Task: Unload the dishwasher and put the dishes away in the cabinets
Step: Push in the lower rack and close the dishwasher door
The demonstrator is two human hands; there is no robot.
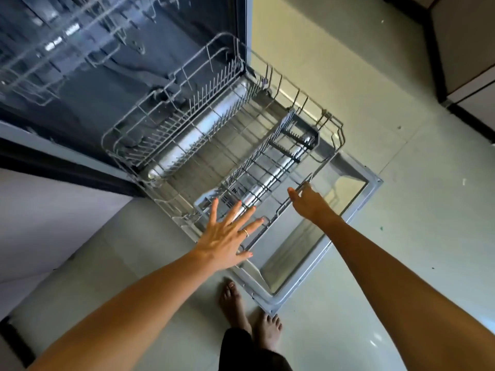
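Reaching over the empty grey wire lower rack point(214, 145) on the open steel dishwasher door point(348, 207); left hand point(227, 234) splayed flat at its front edge; right hand point(310, 202) gripping that rim, nearer the rack's right corner; a push inward seems next.

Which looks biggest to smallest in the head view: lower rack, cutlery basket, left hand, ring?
1. lower rack, by far the largest.
2. cutlery basket inside it.
3. left hand; it is nearer the camera, so its place against the basket is unsure.
4. ring on that hand, smallest.
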